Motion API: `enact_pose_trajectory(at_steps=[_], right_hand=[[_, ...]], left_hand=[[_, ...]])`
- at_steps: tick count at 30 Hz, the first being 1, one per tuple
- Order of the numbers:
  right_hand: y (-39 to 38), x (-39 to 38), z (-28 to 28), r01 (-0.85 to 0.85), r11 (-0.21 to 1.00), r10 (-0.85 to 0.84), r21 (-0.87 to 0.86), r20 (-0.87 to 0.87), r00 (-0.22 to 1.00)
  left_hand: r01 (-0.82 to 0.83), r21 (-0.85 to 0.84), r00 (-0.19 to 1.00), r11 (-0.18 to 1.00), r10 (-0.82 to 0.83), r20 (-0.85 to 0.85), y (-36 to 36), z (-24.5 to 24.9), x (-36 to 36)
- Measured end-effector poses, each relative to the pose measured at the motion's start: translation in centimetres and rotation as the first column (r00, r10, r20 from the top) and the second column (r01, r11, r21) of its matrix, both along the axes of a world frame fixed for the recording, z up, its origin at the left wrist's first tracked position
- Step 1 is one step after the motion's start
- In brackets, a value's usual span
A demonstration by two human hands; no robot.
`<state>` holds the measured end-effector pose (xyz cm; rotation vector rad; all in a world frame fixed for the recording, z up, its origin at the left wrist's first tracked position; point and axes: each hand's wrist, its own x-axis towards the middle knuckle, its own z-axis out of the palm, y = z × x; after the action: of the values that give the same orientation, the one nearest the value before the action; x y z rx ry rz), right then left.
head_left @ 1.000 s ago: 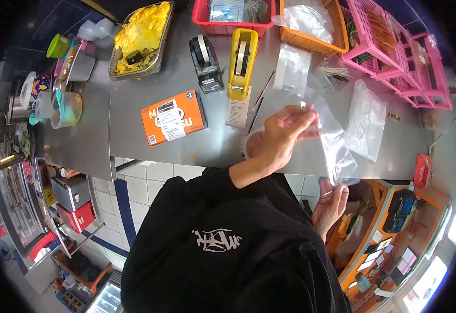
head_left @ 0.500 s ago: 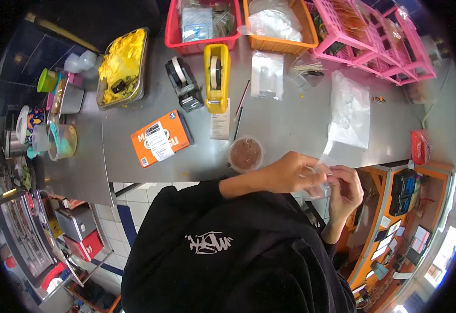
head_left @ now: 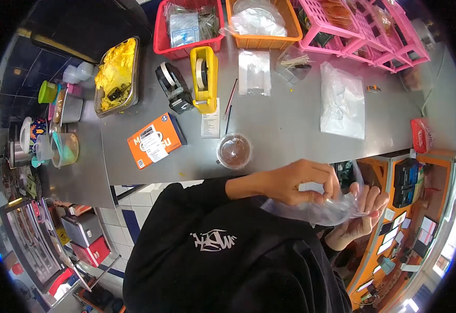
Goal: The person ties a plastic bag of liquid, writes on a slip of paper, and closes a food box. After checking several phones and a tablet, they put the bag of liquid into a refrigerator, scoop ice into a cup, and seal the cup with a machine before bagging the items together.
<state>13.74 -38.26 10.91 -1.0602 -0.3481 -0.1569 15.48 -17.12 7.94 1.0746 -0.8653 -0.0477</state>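
A clear plastic bag hangs between my hands, past the table's front edge. My left hand pinches the bag from the left, with fingers bent. My right hand grips its other side, fingers curled around the film. To the left of my hands, near the table's edge, sits a round clear cup with brown contents. More clear bags lie flat on the metal table, beyond my hands.
An orange box, a yellow tape dispenser and a black one stand left. A tray of yellow food is farther left. Red, orange and pink baskets line the back.
The plastic between my hands has spread from a small bunched piece into a wider bag. My right hand has moved right and slightly down. The view has shifted a little.
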Motion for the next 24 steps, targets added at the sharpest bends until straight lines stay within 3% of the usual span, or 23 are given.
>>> enact_pose_trajectory(at_steps=[1,4,5,8,9,11,12,13,14,17,20,21,24], right_hand=[[-0.5,-0.4,0.0,-0.046,0.998,0.048,0.032,-0.060,0.997],[-0.7,-1.1,-1.6,0.156,0.919,-0.166,-0.362,0.004,0.986],[0.0,-1.5,-0.9,0.122,0.925,-0.135,-0.359,-0.011,0.991],[-1.1,-2.1,-0.1,0.014,0.994,-0.019,-0.105,-0.047,0.999],[-1.5,-2.5,0.8,0.010,0.986,-0.021,-0.164,-0.067,0.998],[-2.1,-3.2,2.0,0.019,0.978,-0.052,-0.206,-0.156,0.986],[-2.2,-3.5,2.1,0.031,0.983,-0.072,-0.179,-0.228,0.971],[-2.8,-3.3,1.5,0.008,0.992,-0.026,-0.124,-0.147,0.989],[-4.9,-3.4,1.8,0.055,0.921,-0.025,-0.384,0.084,0.996],[-7.3,-5.2,3.0,-0.014,0.891,-0.065,-0.455,-0.158,0.985],[-9.6,-6.1,3.7,0.117,0.806,-0.243,-0.580,-0.145,0.959],[-10.6,-6.1,2.9,0.256,0.703,-0.251,-0.663,0.105,0.962],[-11.8,-7.4,3.4,0.168,0.780,-0.189,-0.603,0.030,0.981]], left_hand=[[0.150,-0.084,0.970,0.985,-0.163,-0.179,-0.5,0.1,-0.7],[0.294,-0.471,0.812,0.832,-0.478,-0.336,-2.0,0.8,-1.1],[0.298,-0.539,0.744,0.788,-0.546,-0.386,-2.1,1.2,-1.1],[0.337,-0.189,0.849,0.922,-0.384,-0.363,-2.8,0.8,-0.6],[0.345,-0.031,0.866,0.938,-0.331,-0.375,-3.2,0.9,-0.4],[0.167,0.269,0.961,0.949,-0.096,-0.260,-5.4,1.2,-0.4],[0.198,0.258,0.951,0.946,-0.121,-0.285,-6.2,0.6,-0.3],[0.233,0.249,0.939,0.940,-0.151,-0.309,-6.4,0.1,-0.3],[0.411,0.203,0.832,0.889,-0.275,-0.483,-6.9,-0.2,0.0],[0.387,0.205,0.786,0.899,-0.205,-0.584,-9.9,2.0,-1.3],[0.362,-0.031,0.659,0.932,-0.279,-0.699,-13.0,1.3,-1.8],[0.353,-0.302,0.560,0.886,-0.458,-0.690,-14.3,0.5,-1.7],[0.464,-0.468,0.399,0.753,-0.648,-0.649,-16.3,1.2,-1.9]])
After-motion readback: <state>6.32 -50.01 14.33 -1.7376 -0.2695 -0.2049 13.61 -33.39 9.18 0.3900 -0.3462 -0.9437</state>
